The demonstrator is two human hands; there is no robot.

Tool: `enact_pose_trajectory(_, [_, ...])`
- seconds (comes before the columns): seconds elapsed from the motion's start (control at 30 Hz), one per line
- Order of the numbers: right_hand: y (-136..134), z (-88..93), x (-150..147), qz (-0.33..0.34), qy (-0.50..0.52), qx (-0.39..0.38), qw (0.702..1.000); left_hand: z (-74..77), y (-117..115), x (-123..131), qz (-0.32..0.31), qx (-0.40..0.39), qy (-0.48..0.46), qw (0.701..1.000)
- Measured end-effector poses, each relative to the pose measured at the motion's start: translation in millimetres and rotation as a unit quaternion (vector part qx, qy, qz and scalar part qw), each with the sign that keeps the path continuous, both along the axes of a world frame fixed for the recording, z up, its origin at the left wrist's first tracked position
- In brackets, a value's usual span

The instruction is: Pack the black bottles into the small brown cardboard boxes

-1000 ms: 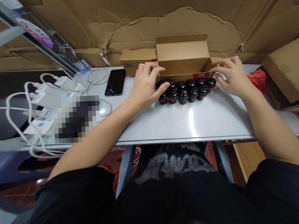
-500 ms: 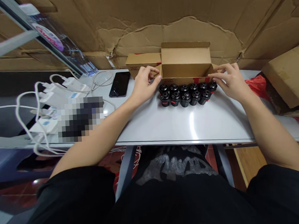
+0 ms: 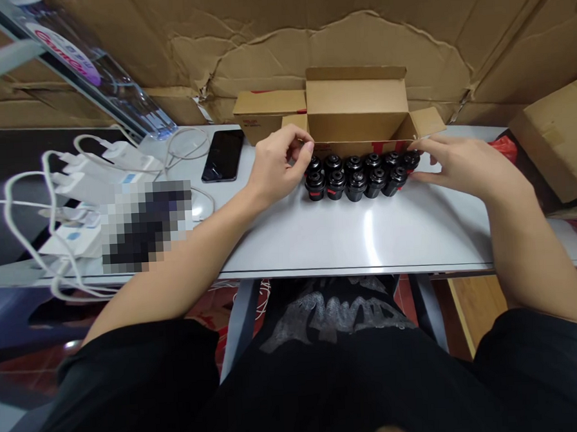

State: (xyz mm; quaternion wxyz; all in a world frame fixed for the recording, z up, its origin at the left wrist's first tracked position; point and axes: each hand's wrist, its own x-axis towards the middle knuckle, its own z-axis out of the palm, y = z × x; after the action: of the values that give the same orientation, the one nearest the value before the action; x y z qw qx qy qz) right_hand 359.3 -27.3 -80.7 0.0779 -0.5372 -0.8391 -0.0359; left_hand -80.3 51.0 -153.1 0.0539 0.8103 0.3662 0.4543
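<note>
Right hand [image 3: 470, 168] moved off flap [image 3: 428, 121], fingers parted by canisters [image 3: 355, 185] | these stand outside open box [image 3: 351, 122] | left hand [image 3: 275, 167]: grip unclear

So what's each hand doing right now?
Left hand: curled at a near corner of the open box; grip cannot be told.
Right hand: thumb and fingers apart at the rightmost black canister; grip cannot be told.

The bottle label [image 3: 64, 53] reads "Ganten"; open box print [image 3: 323, 151] and shirt print [image 3: 332, 313] are unclear.
</note>
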Motion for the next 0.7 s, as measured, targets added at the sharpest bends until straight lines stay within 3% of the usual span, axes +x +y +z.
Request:
enact_pose_trajectory(0.13, [3,-2.5,-9,-0.046,-0.005,-0.076,0.996,1.9,-7,4,-0.006,-0.004,-0.007,1.0])
enact_pose_trajectory(0.27, [6,-3.4,-4,-0.025,0.041,-0.092,0.995,-0.3,-8,4,-0.012,0.001,-0.002,1.0])
enact_pose_trajectory(0.37, [6,1.2,5,0.034,0.057,-0.044,0.997,-4.5,5,-2,0.014,0.011,-0.016,1.0])
enact_pose_trajectory(0.47, [4,8.4,9,0.106,0.084,0.032,0.99,-9.9,35,-19,0.07,0.027,-0.051,0.996])
enact_pose_trajectory(0.6, [1,10.8,4,0.117,0.145,0.105,0.977,-17.5,74,-42,0.11,-0.001,-0.104,0.989])
enact_pose_trajectory(0.7, [4,5.4,1,0.122,0.177,0.146,0.966,-20.1,78,-44,0.113,-0.002,-0.108,0.988])
